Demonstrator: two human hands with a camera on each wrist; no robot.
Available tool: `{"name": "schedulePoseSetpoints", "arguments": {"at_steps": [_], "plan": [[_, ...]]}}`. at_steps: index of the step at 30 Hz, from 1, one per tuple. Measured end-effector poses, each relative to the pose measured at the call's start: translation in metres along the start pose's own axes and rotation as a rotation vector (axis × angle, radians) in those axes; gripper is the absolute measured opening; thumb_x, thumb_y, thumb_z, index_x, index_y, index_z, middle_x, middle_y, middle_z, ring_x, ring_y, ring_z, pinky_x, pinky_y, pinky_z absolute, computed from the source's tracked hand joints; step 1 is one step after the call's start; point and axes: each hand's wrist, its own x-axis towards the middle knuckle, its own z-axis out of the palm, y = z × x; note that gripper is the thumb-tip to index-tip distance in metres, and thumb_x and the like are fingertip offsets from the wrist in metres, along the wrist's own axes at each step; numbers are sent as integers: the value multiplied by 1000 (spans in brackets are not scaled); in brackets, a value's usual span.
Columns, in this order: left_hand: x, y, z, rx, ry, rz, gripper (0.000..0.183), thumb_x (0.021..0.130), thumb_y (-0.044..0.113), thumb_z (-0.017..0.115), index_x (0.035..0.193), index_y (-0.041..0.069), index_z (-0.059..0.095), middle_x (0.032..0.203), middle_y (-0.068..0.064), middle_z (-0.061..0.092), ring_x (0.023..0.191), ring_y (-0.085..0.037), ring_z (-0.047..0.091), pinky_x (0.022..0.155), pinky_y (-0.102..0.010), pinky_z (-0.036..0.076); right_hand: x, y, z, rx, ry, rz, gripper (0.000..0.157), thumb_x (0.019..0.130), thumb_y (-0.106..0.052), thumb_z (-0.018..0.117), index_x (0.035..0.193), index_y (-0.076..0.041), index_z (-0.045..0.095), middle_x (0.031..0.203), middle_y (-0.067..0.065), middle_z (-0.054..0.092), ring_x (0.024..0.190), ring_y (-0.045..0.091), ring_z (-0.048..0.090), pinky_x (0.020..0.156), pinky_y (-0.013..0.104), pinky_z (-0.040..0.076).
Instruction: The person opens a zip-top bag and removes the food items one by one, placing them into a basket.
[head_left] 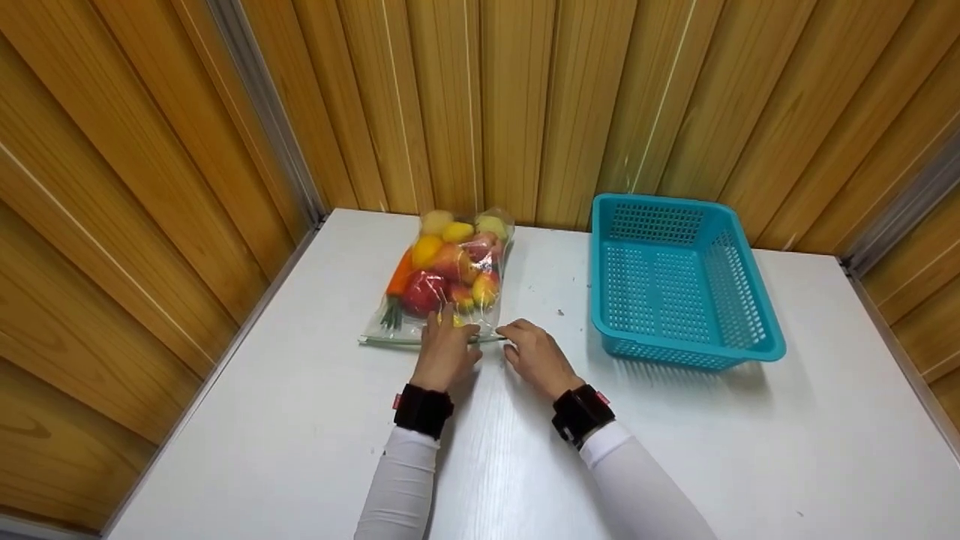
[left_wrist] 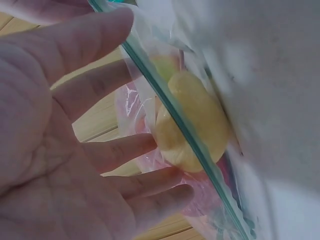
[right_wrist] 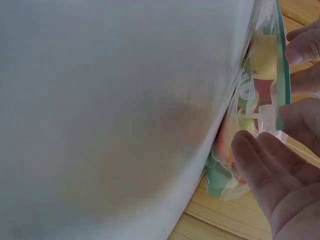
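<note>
A clear zip-lock bag (head_left: 397,328) lies on the table, filled with several fruits and vegetables, among them a carrot (head_left: 400,274) and a red round fruit (head_left: 425,292). Its green zip strip (left_wrist: 172,112) runs along the near edge. My left hand (head_left: 444,354) holds this strip right of its middle, the thumb on the near side and the index finger partly hidden behind the film. The other left fingers spread over the bag. At the strip's right end, my right hand (head_left: 538,358) pinches the corner. A yellow fruit (left_wrist: 192,122) sits just inside the mouth.
A teal plastic basket (head_left: 686,352) with perforated walls stands to the right of the bag. Wood-panelled walls (head_left: 517,105) border the white table (head_left: 300,405) at the back and sides. The bag's far end lies close to the back wall.
</note>
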Motion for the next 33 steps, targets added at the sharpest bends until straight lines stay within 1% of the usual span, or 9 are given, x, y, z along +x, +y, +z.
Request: {"name": "schedulePoseSetpoints", "arguments": {"at_steps": [4,8,13,16,19,22,26,29,33], "plan": [[1,0,3,43,-1,7,40,88,27,90,127,19,85,171,-30,42,154,-69,34,126,-77,36,3,2,4,-8,15,-11,20,89,14,70,105,7,81,90,19,75,82,30,72,74,43,63],[2,-1,6,48,-11,10,40,88,26,90,127,22,85,174,-29,39,154,-69,33,127,-75,36,4,1,5,-24,41,-26,15,91,13,70,95,5,81,81,16,72,75,28,68,68,41,60],[2,-5,9,40,28,44,46,86,22,92,130,23,83,168,-31,45,151,-67,40,124,-73,40,5,-5,1,1,81,-11,11,95,9,71,91,5,80,81,15,73,76,30,71,69,43,61],[3,-8,9,26,49,56,56,85,20,94,139,23,78,167,-31,46,152,-62,42,124,-73,41,7,-10,-4,41,116,10,9,97,7,72,91,5,80,83,16,75,78,30,73,71,44,62],[3,-11,7,29,49,38,71,85,19,94,151,27,69,172,-30,42,157,-58,39,127,-72,37,9,-14,-10,103,165,54,8,96,7,74,92,5,80,84,15,76,77,26,72,70,38,61],[1,-13,3,20,59,31,79,88,18,92,159,32,60,175,-26,37,158,-51,40,130,-66,37,9,-17,-17,179,200,102,8,96,7,75,92,3,80,85,14,77,78,20,69,70,29,57],[-15,14,-37,-63,67,-9,79,92,2,83,163,22,56,175,-27,37,155,-50,42,129,-66,40,9,-20,-27,251,222,145,8,97,5,74,93,2,81,85,13,77,77,17,67,72,24,53],[-27,39,-70,-82,72,-63,80,89,-13,76,162,12,55,172,-29,40,155,-52,42,128,-67,40,8,-22,-36,286,238,166,7,98,4,74,96,3,81,85,12,77,76,18,70,72,23,54],[-30,42,-79,-32,64,-102,86,86,-18,77,163,12,53,167,-28,43,150,-49,44,127,-64,43,6,-20,-50,313,285,181,8,100,3,74,99,3,81,87,13,79,76,19,73,70,20,56]]}}
